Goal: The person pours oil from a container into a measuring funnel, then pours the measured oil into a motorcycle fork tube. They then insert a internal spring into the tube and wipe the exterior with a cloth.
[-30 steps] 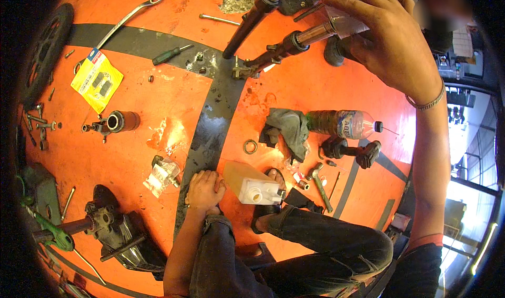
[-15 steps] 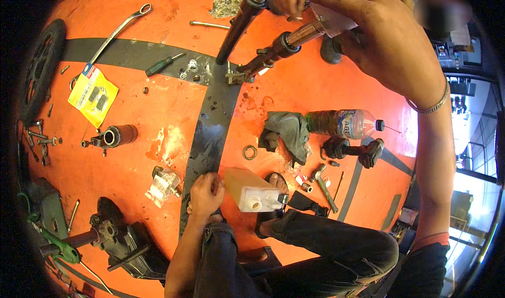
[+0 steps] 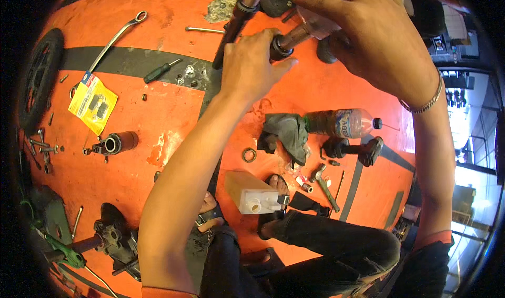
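Observation:
A motorcycle fork leg [image 3: 298,37] slants up at top centre, with clear plastic film [image 3: 319,24] around the upper end of its inner tube. My left hand [image 3: 251,66] is closed around the outer tube just below the dark collar, its thumb stretched out; the lower part of the leg is hidden behind it. Over the tube's upper end my right hand [image 3: 376,43] grips the plastic film, its index finger laid along the top. A second fork leg [image 3: 236,27] stands close beside my left hand.
A translucent jug [image 3: 255,195] stands by my foot. Farther right are a dark cloth [image 3: 286,135], a plastic bottle [image 3: 342,123] and a hammer [image 3: 325,186]. On the left lie a ring spanner [image 3: 115,40], a screwdriver [image 3: 162,71], a yellow packet [image 3: 93,103] and a wheel [image 3: 41,79].
My left hand has risen from beside my knee and closed around the fork leg. The right hand stays at the plastic film. Another person's hand behind the fork has gone from its place.

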A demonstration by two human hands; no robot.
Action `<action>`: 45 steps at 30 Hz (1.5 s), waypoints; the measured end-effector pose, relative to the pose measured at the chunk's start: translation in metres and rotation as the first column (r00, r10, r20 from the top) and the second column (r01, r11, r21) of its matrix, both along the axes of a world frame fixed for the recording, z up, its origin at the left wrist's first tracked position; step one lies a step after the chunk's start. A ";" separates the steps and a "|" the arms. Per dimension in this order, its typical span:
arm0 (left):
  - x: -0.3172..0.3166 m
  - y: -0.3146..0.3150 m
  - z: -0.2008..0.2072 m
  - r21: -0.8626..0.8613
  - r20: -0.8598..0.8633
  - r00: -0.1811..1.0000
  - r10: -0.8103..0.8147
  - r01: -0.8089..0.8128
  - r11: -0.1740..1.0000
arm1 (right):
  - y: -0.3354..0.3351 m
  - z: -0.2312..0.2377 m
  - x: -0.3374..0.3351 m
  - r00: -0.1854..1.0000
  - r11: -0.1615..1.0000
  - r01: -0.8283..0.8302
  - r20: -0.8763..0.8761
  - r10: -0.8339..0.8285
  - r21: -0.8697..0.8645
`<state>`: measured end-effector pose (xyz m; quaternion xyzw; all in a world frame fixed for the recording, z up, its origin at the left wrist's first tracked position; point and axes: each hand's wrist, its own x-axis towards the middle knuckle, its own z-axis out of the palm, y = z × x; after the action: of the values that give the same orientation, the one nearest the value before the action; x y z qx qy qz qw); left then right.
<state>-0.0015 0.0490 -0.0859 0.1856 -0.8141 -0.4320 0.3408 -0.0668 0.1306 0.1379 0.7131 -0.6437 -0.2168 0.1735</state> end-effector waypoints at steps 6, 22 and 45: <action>-0.005 -0.004 -0.002 0.000 -0.013 1.000 -0.025 0.025 1.000 | 0.007 -0.002 -0.014 0.997 0.999 0.041 0.066 -0.039 -0.024; -0.005 -0.002 -0.005 -0.040 -0.063 0.996 -0.055 0.052 0.998 | 0.113 -0.291 0.014 -0.179 0.497 0.865 0.966 0.189 0.063; -0.015 0.009 0.005 0.338 0.081 0.986 -0.144 0.108 0.935 | 0.047 -0.213 0.002 0.165 0.414 0.849 0.909 0.383 -0.328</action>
<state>-0.0168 0.0577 -0.0810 0.2102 -0.7566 -0.5737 0.2331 -0.0648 0.1776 -0.0750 0.3254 -0.7299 0.6009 0.0188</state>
